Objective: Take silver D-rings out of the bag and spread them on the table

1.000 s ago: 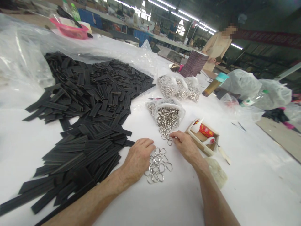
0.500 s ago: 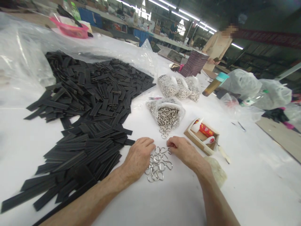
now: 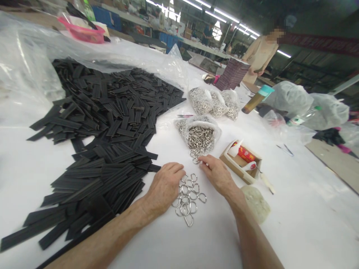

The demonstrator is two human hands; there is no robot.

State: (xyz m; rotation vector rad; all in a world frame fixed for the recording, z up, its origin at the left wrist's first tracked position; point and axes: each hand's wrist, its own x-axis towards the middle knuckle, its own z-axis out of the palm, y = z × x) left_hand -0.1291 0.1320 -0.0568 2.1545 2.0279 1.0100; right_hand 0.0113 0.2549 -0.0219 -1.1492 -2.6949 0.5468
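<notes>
Left hand: palm down, fingers curled loosely, empty, touching the ring pile's left edge.
Right hand: fingertips narrow, pinching at rings spilling from the open bag beyond the ring pile.
Black strips: heaped left of the ring pile on the worktop.

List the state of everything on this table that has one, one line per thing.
left hand: palm down, resting beside the loose rings
right hand: fingertips on rings spilling from the bag
loose D-rings: spread flat between the hands
ring bag: open, rings spilling out
black strips: heaped loosely
bottle: capped, leaning
</notes>
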